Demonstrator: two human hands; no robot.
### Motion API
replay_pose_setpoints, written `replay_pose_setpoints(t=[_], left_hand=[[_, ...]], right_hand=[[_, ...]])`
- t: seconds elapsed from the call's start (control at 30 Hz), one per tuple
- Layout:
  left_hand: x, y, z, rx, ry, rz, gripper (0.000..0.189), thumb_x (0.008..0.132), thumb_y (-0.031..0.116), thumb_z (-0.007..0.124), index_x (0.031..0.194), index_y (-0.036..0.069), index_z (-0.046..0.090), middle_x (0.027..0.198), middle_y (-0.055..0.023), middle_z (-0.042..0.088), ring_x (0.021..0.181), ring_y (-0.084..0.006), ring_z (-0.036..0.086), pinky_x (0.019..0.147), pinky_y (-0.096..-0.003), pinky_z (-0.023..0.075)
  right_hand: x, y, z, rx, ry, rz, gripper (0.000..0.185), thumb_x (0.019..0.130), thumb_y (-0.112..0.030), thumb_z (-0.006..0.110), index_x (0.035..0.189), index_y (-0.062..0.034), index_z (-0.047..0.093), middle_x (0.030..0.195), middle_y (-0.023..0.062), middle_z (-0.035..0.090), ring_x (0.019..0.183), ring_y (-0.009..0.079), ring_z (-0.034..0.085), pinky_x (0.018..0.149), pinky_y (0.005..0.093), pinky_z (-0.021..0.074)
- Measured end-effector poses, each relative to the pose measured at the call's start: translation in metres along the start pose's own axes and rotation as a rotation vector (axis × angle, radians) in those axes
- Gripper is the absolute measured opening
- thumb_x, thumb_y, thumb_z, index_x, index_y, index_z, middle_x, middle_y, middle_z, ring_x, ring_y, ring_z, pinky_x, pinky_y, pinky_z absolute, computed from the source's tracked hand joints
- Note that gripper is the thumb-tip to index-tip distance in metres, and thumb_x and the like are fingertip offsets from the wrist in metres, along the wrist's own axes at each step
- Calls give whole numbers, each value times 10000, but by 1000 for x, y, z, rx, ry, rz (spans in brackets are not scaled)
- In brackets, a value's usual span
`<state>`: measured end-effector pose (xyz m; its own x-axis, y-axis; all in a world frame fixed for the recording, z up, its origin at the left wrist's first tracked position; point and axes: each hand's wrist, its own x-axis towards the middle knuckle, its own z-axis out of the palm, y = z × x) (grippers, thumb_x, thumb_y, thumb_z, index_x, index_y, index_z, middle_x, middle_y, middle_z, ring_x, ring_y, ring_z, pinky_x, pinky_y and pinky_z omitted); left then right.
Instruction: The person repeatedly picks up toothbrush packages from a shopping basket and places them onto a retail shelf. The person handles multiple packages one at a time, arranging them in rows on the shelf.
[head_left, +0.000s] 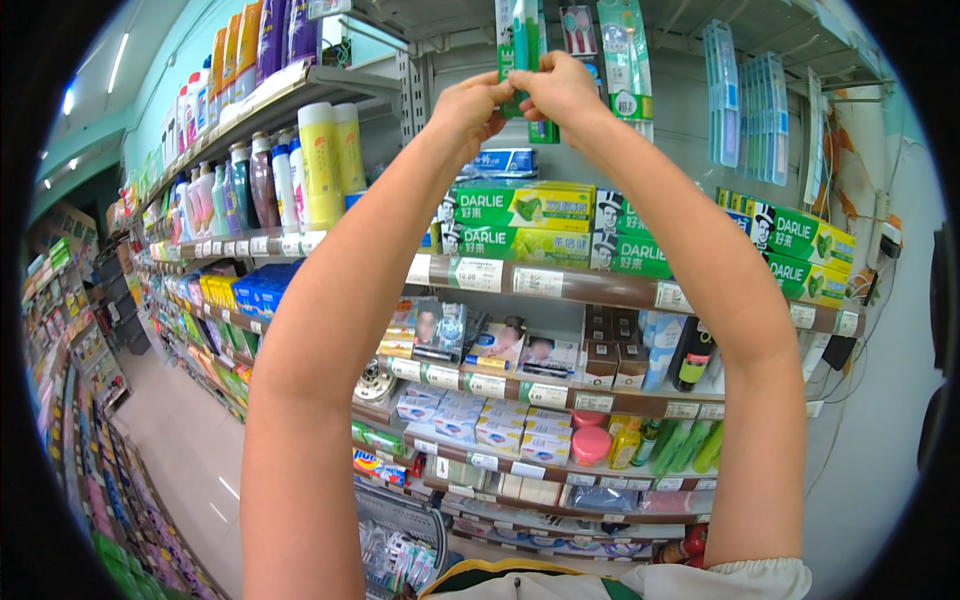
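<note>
Both arms reach up to a green and white toothbrush pack (519, 34) near the top of the view. My left hand (472, 111) pinches its lower left side, and my right hand (561, 91) grips its right side. Its upper end runs out of the picture. Just right of my hands hang a pack of pink-headed toothbrushes (577, 30) and a taller green toothbrush pack (628, 60). Below the hands, green and yellow Darlie toothpaste boxes (521, 208) are stacked on a shelf, with blue toothpaste boxes (501, 161) behind them.
Long blue packs (763, 116) hang from hooks at the right. Shampoo bottles (319, 165) line the left shelves. Lower shelves hold soap boxes (499, 431) and pink jars (591, 448). A grey basket (441, 525) with toothbrush packs (409, 559) is low in front. An aisle floor (176, 442) runs left.
</note>
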<state>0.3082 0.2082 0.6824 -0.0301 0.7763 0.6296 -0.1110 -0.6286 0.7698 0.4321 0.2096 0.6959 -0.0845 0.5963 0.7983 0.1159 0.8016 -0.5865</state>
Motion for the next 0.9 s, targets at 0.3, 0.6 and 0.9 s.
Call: replay_pose_setpoints(t=[0.3, 0.6, 0.9], left_hand=[[-109, -15, -79, 253, -185, -71, 155, 811, 102, 550, 949, 51, 600, 723, -8, 549, 611, -84, 487, 582, -215, 404], [-348, -122, -214, 197, 233, -522, 221, 883, 215, 510, 975, 21, 563, 864, -44, 605, 785, -94, 578, 665, -217, 473], [-550, -278, -321, -179, 678, -1144, 329, 891, 256, 492, 1089, -6, 509, 951, -104, 586, 802, -190, 593, 703, -285, 500]], right_hand=[[-99, -3, 45, -120, -249, 50, 294, 796, -148, 585, 976, 64, 490, 719, 85, 554, 546, 125, 513, 464, 235, 429], [-292, 98, 185, 27, -948, 288, 318, 759, -170, 632, 1027, -32, 528, 732, 34, 573, 536, 81, 523, 436, 214, 416], [-523, 230, 331, -51, -1343, 902, 255, 699, -133, 667, 885, -14, 540, 738, 131, 613, 637, 200, 612, 569, 324, 468]])
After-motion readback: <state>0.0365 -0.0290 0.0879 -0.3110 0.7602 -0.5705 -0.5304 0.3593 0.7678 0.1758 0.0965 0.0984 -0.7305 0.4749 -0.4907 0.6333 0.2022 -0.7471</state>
